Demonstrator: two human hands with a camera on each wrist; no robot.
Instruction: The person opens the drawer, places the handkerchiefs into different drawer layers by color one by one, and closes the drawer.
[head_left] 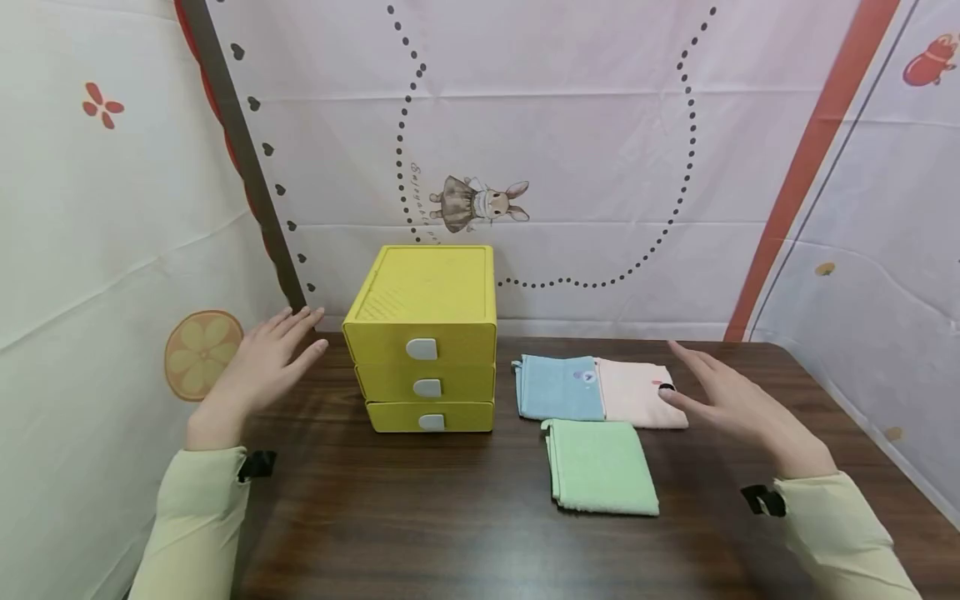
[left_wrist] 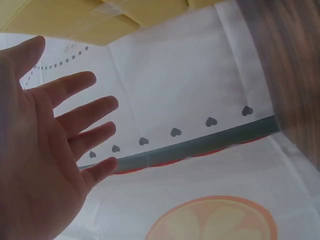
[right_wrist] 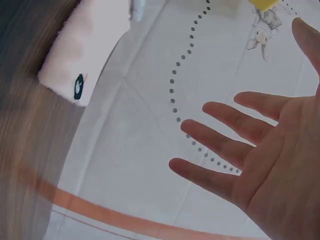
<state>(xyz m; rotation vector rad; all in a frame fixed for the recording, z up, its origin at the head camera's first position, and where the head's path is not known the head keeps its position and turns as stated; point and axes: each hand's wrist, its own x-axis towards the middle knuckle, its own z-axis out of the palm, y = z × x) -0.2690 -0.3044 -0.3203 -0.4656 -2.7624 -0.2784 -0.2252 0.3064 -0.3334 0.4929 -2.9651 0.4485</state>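
Observation:
A yellow three-drawer box (head_left: 425, 337) stands on the dark wooden table (head_left: 420, 517), its drawers closed, each with a grey tab handle. To its right lie three folded cloths: a blue one (head_left: 558, 387), a pink one (head_left: 637, 392) and a green one (head_left: 600, 465) nearer the front. My left hand (head_left: 266, 362) hovers left of the box with fingers straight, holding nothing. My right hand (head_left: 723, 400) hovers over the right edge of the pink cloth, fingers spread and empty. The wrist views show both palms (left_wrist: 45, 150) (right_wrist: 260, 150) spread open.
Printed fabric walls (head_left: 600, 150) close in the table at the back, left and right. A dark pole (head_left: 240, 142) leans in the back left corner. A corner of the pink cloth (right_wrist: 85, 60) shows in the right wrist view.

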